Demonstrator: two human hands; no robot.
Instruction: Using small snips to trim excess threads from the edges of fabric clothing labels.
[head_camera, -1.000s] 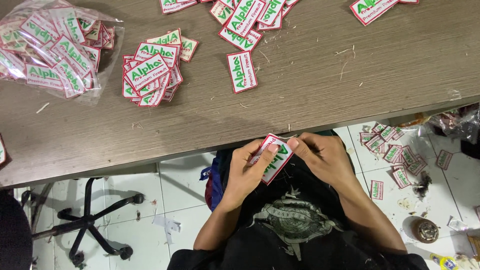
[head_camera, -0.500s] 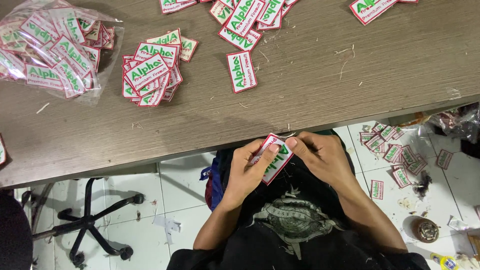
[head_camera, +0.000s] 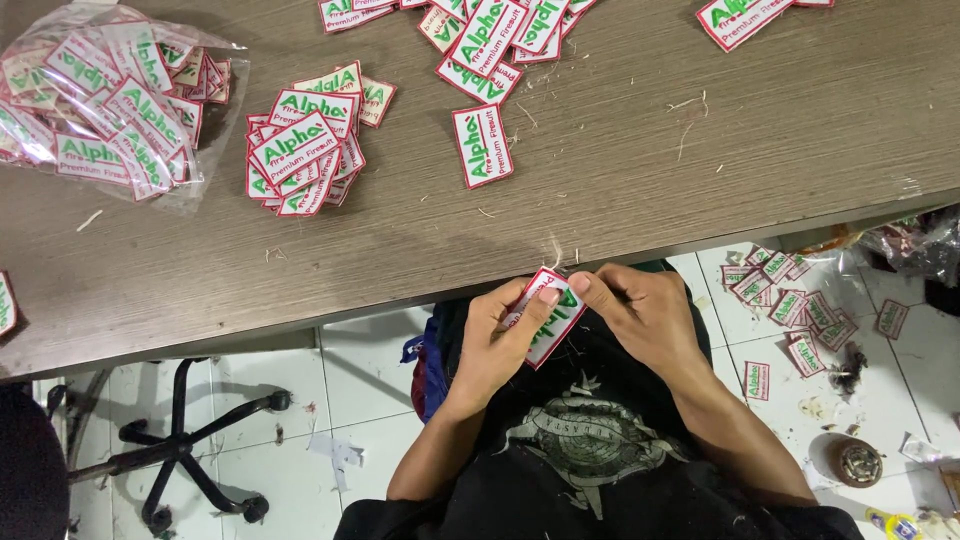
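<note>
Hands (head_camera: 585, 320) pinch red-edged white patch (head_camera: 548, 318) below table edge (head_camera: 400, 300).

Red-edged white patch (head_camera: 548, 312) with green lettering, tilted, just below the table edge.

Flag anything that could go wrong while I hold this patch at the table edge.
The patch is pinched by the left hand and right hand over open floor; a slip would likely drop it among the scattered patches. The loose stack looks uneven and may slide if bumped.
</note>
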